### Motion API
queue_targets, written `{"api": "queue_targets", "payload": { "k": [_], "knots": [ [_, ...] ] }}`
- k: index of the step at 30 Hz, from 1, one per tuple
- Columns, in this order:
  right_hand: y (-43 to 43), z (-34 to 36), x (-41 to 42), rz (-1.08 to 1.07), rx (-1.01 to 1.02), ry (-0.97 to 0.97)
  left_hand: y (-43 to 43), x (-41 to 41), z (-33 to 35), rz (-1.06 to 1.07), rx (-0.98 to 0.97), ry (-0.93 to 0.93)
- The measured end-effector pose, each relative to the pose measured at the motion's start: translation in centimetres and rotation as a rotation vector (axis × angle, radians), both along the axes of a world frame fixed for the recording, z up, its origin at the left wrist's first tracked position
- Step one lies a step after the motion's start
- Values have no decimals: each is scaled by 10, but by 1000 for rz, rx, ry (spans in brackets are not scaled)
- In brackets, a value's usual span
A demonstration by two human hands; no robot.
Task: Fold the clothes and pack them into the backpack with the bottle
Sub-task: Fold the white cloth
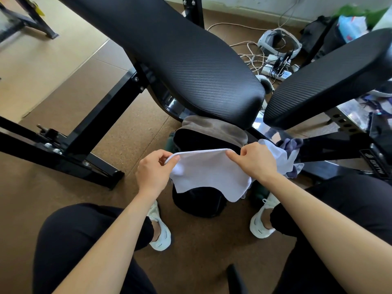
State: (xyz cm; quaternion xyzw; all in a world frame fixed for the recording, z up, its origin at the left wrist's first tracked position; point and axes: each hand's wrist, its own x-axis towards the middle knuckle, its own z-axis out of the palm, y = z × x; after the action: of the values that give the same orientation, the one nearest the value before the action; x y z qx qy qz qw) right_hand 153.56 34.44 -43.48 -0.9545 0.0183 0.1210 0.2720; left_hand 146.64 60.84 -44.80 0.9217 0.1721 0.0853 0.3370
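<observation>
A white cloth (pixel 209 172) hangs stretched between my two hands above a black backpack (pixel 199 201) that stands on the floor between my feet. My left hand (pixel 154 170) pinches the cloth's left top corner. My right hand (pixel 255 160) pinches its right top corner. A grey-brown garment (pixel 214 125) lies over the backpack's far side. More white and grey-purple clothes (pixel 290 149) are bunched to the right of my right hand. A dark green bottle (pixel 169 143) shows partly at the backpack's left side; another dark green object (pixel 257 192) sits low on its right.
A black padded bench (pixel 182 58) juts over the backpack from the back, with a second black pad (pixel 326 79) at the right. Black steel frame bars (pixel 70 153) cross the brown floor at the left. Cables and power strips (pixel 273 66) lie behind.
</observation>
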Motion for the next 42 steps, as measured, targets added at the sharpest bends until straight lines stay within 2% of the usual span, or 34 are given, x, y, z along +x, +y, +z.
{"api": "queue_targets", "payload": {
  "k": [2,6,11,14,20,23,26,31,34,36,39,42],
  "knots": [
    [0,-2,1,-11,111,106,-2,0,-1,0,-25,94],
    [3,-1,1,-148,439,403,-7,3,-3,-17,-366,199],
    [8,7,-6,-187,780,719,-19,2,6,-126,-626,314],
    [10,8,-6,-163,888,805,-28,-1,9,-211,-652,357],
    [16,10,-8,-110,979,890,-43,-5,9,-271,-564,346],
    [17,10,-10,-11,982,881,-48,-7,7,-253,-535,354],
    [18,10,-14,152,892,790,-53,-9,8,-239,-548,372],
    [24,7,-22,289,647,489,-56,-8,22,-211,-788,474],
    [25,0,-22,381,440,272,-55,-9,21,-311,-762,489],
    [24,-2,-21,421,389,197,-55,-10,21,-369,-725,491],
    [20,0,-16,442,404,185,-50,-9,16,-414,-617,352],
    [16,3,-12,464,401,158,-40,-5,10,-233,-406,65]
  ]
}}
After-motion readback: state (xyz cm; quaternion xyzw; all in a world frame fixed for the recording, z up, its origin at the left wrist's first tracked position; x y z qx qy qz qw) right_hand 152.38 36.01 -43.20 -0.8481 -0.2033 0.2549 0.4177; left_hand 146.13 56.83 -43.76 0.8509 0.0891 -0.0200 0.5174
